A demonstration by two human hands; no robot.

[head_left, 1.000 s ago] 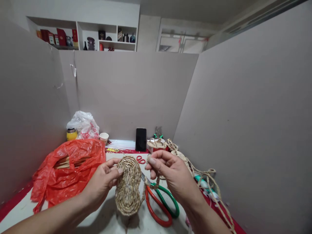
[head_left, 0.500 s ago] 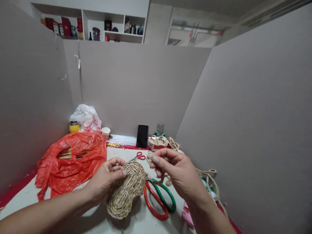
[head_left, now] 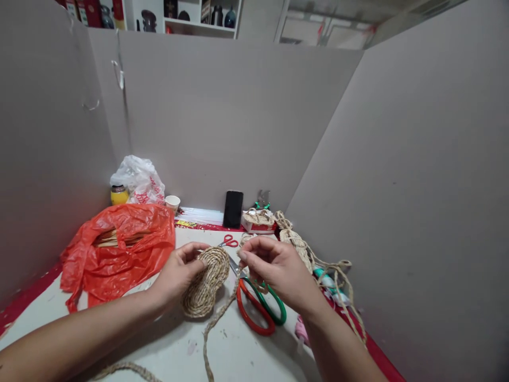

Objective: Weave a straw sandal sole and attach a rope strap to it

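My left hand (head_left: 181, 273) is closed on the upper left edge of a flat woven straw sole (head_left: 207, 292), thumb on its face. The sole is coiled from braided straw and tilts above the table. To its right, my right hand (head_left: 278, 268) is closed in a pinch on a braided straw cord (head_left: 217, 317). From these fingers the cord hangs down to the front of the table. Large scissors (head_left: 260, 330) with one red and one green handle lie below the right hand, partly hidden. Small red-handled scissors (head_left: 230, 243) lie just beyond the sole.
An orange-red plastic bag (head_left: 115, 265) with flat tan pieces spreads at left. Behind stand a white bag (head_left: 137, 178), a yellow jar (head_left: 119, 195), a paper cup (head_left: 172, 202) and a phone (head_left: 233, 209). Pliers (head_left: 262, 200) and straw cord (head_left: 296, 241) sit at right. Grey partitions (head_left: 222, 116) enclose the table.
The camera view has tilted down. My right hand has moved slightly closer to the sole, and a long stretch of cord now shows hanging from it. The left hand still holds the sole.
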